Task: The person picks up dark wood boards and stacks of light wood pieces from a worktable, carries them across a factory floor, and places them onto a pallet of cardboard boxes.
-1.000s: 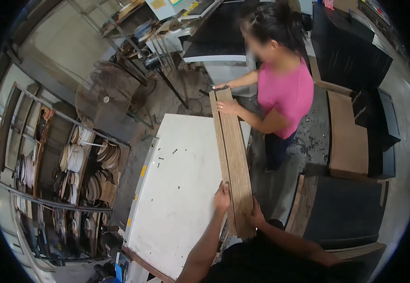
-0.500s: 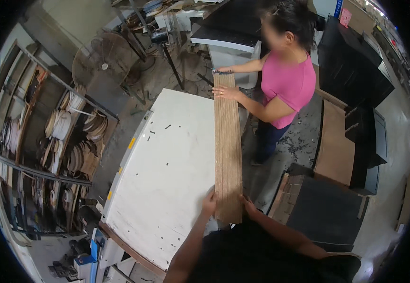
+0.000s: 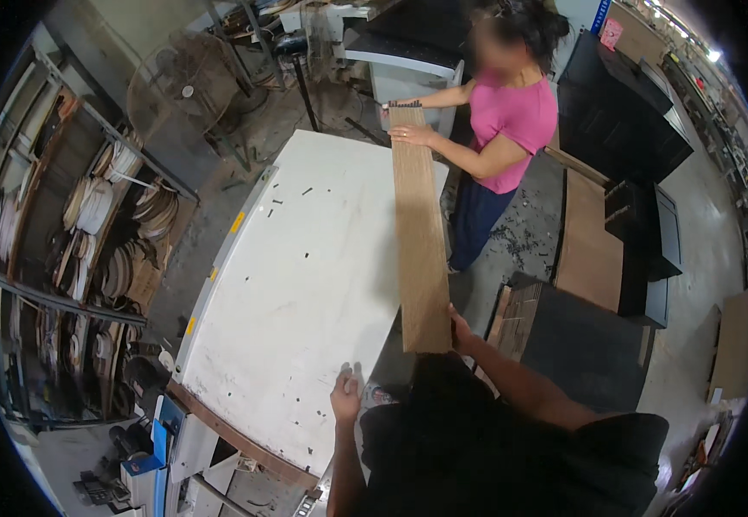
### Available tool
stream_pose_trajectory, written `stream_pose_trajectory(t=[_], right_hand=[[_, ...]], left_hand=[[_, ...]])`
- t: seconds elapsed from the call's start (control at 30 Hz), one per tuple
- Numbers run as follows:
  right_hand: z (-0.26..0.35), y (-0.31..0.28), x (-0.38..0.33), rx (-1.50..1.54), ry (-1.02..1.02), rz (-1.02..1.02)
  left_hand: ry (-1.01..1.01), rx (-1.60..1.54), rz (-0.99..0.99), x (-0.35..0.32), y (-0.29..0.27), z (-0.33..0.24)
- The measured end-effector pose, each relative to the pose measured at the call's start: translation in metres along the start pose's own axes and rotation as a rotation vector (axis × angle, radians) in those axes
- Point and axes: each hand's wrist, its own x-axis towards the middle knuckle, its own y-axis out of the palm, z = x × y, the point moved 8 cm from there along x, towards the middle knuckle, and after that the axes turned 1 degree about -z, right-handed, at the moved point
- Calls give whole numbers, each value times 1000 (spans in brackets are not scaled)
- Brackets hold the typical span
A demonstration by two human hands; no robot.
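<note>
1. A long brown wooden board point(image 3: 419, 233) lies lengthwise along the right side of a white table point(image 3: 305, 284), its near end reaching past the table's near right corner.
2. The person's right hand point(image 3: 460, 327) holds the near end of the board, just at its right corner, with the forearm coming up from the lower edge.
3. The left hand point(image 3: 345, 398) rests flat on the near edge of the table with its fingers spread, holding nothing, a little apart from the board.
4. At the far end a co-worker in a pink shirt point(image 3: 516, 121) stands beside the table. One of the co-worker's hands point(image 3: 410, 135) lies on top of the board and the other is at its far end.
5. The tabletop carries small dark specks and a yellow-marked rail along its left edge.
6. To the left stands a metal rack point(image 3: 64, 258) filled with coils of banding strip.
7. A standing fan point(image 3: 186, 90) is beyond the table's far left corner.
8. To the right, dark cabinets point(image 3: 641, 233) and brown panels point(image 3: 589, 241) stand on the concrete floor, and a dark-topped stack point(image 3: 580, 353) sits just beside the right forearm.
</note>
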Motion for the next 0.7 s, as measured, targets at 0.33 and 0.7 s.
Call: stream_pose_trajectory(t=[0.33, 0.7], right_hand=[[-17, -9, 9, 34, -50, 24], [-45, -34, 49, -131, -34, 136]], left_hand=[[-6, -285, 233, -8, 52, -5], [-574, -660, 440, 13, 166, -13]])
